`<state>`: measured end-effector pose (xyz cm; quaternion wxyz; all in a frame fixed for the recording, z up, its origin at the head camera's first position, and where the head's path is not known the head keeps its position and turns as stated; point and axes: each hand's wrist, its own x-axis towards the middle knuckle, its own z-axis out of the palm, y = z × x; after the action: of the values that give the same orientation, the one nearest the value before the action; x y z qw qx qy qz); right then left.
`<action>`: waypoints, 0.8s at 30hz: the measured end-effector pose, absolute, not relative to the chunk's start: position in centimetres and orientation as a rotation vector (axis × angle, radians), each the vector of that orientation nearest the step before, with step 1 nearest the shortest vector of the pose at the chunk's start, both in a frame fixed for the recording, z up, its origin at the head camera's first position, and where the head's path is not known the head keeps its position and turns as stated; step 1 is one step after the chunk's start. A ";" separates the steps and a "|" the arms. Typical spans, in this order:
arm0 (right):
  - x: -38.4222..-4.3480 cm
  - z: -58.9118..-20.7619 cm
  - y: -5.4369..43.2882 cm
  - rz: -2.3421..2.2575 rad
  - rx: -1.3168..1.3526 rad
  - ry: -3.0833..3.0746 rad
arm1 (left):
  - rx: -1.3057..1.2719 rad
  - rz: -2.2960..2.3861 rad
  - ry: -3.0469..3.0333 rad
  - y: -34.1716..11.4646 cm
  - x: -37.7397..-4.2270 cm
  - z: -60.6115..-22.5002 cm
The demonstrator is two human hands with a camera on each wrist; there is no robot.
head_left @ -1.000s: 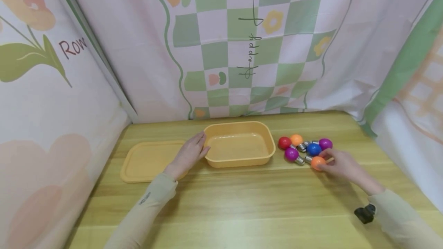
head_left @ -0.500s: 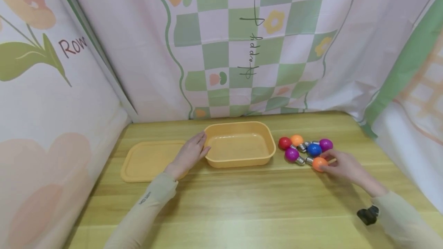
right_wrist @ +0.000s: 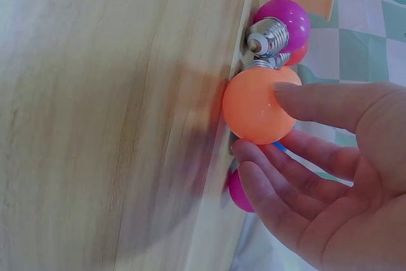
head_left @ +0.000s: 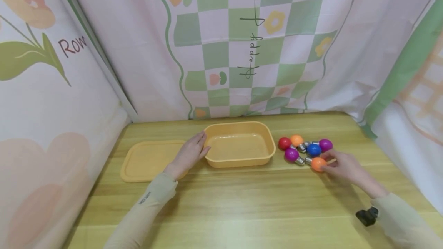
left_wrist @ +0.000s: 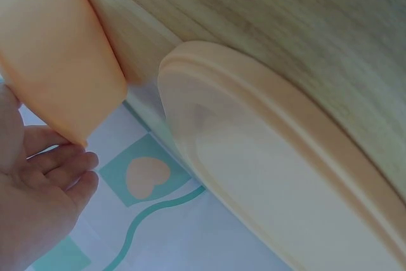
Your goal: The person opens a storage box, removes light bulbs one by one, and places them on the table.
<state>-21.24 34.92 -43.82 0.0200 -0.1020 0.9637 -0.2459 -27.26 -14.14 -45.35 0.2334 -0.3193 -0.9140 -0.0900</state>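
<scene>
In the head view my left hand point(head_left: 188, 155) rests at the left rim of a yellow-orange plastic box point(head_left: 240, 162), its fingers fairly straight. The left wrist view has those fingers point(left_wrist: 66, 163) right at a corner of the box. My right hand point(head_left: 344, 168) pinches the round end of an orange light bulb point(right_wrist: 250, 107) between thumb and fingers, its metal base pointing left. Close around it lie a blue bulb point(head_left: 313, 150), two purple bulbs point(head_left: 292, 155), a red bulb point(head_left: 285, 143) and another orange bulb point(head_left: 296, 140). Nothing lies inside the box.
A flat lid point(head_left: 149, 160) of the box's colour lies to its left, partly under my left forearm. Printed curtains point(head_left: 249, 49) stand behind and beside the wooden table point(head_left: 238, 210). A small black device point(head_left: 367, 216) sits at my right cuff.
My right hand shifts very slightly right, then barely back, with the orange bulb in its fingers. My left hand and the box keep their places.
</scene>
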 end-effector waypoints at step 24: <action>-21.5 -43.9 34.8 -0.794 -0.282 3.027 | -0.877 -0.255 -2.505 -14.2 -27.5 -45.6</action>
<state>-21.55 34.77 -43.85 -0.0002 -0.0898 0.9634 -0.2526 -27.48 -14.21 -45.65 0.2355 -0.3197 -0.9131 -0.0929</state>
